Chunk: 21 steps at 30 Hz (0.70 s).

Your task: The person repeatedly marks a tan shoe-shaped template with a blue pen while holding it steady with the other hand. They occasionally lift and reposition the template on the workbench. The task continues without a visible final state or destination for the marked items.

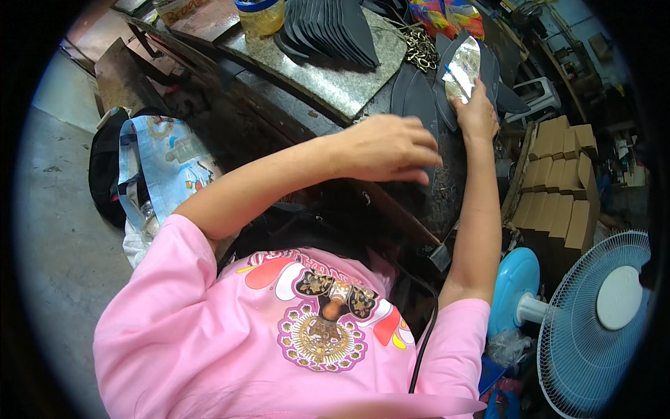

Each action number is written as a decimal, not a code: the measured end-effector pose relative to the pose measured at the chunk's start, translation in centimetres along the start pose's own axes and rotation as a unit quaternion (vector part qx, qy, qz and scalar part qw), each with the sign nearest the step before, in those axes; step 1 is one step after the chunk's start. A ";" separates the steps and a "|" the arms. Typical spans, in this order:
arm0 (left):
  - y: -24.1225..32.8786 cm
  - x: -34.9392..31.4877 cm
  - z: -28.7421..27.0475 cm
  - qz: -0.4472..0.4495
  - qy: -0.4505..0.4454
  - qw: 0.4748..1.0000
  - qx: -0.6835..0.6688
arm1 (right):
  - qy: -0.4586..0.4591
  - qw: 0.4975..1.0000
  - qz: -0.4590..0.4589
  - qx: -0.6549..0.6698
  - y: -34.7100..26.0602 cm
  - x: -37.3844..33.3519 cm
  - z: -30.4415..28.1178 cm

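Currently, a shiny silver, pointed leaf-shaped piece point(466, 64) is being gripped by the right hand point(477, 115) at the upper right, its lower end being pinched between thumb and fingers while its tip is being pointed up and away from the body. Whether any dark piece is also being held beneath it cannot be told. Close around it, loose dark grey leaf-shaped pieces point(412, 89) are being supported by the dark workbench point(447, 183).

Nearer the centre, the left hand point(384, 148) is being held palm down beside the loose pieces, its fingers slightly blurred, loosely extended and parted; nothing is being visibly grasped, and contact with the pieces cannot be made out.

On the bench, a fanned stack of dark grey pieces point(328, 31) is being borne by a pale speckled board point(338, 92), with a yellowish jar point(262, 21) standing just to its left. Between the board and the silver piece, a small heap of gold-coloured metal hardware point(421, 50) is being displayed, a multicoloured plastic bag point(447, 15) lying behind it.

A pink printed T-shirt point(209, 328) is being worn. The right side is being filled by a white plastic stool point(541, 98), brown cardboard boxes point(555, 185) and an electric fan point(620, 298).
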State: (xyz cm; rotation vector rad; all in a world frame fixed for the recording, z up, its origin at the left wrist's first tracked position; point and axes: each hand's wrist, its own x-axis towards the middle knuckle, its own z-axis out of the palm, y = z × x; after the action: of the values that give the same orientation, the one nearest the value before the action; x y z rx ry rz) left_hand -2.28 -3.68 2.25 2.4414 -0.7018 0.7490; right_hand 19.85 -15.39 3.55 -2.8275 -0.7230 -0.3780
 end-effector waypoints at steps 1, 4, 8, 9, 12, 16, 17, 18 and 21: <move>-0.3 -0.2 -0.4 -0.028 0.022 0.998 0.052 | -0.004 1.000 0.002 0.022 0.6 0.1 -0.4; -1.6 -0.8 -1.0 -0.099 0.034 0.976 0.190 | 0.002 0.997 0.019 0.076 1.5 0.1 -1.9; -3.5 -0.9 -0.9 -0.150 -0.021 0.961 0.232 | 0.046 0.911 -0.012 0.409 1.8 -2.6 -4.3; -3.9 -0.8 -0.8 -0.159 -0.037 0.962 0.219 | 0.055 0.849 -0.024 0.524 1.5 -4.1 -4.3; -4.5 -0.6 -0.5 -0.178 -0.062 0.958 0.216 | 0.006 0.839 -0.014 0.543 0.1 -9.9 -3.5; -4.3 -1.0 -0.1 -0.175 -0.040 0.958 0.223 | -0.008 0.961 -0.004 0.277 -1.8 -15.2 -2.5; -4.2 -1.1 0.0 -0.174 -0.038 0.957 0.229 | 0.018 0.970 -0.021 0.240 -2.1 -16.0 -2.6; -4.2 -1.1 0.0 -0.173 -0.035 0.956 0.236 | 0.043 0.978 -0.040 0.201 -2.2 -16.5 -2.7; -4.2 -1.1 0.2 -0.153 -0.022 0.955 0.253 | 0.056 0.985 -0.039 0.160 -2.4 -17.0 -3.1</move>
State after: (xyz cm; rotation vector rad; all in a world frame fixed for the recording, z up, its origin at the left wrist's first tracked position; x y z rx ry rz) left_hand -0.53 -0.31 0.16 2.9391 -0.1351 0.8251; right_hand 3.65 -21.66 1.78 -2.4630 -0.7946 -0.3895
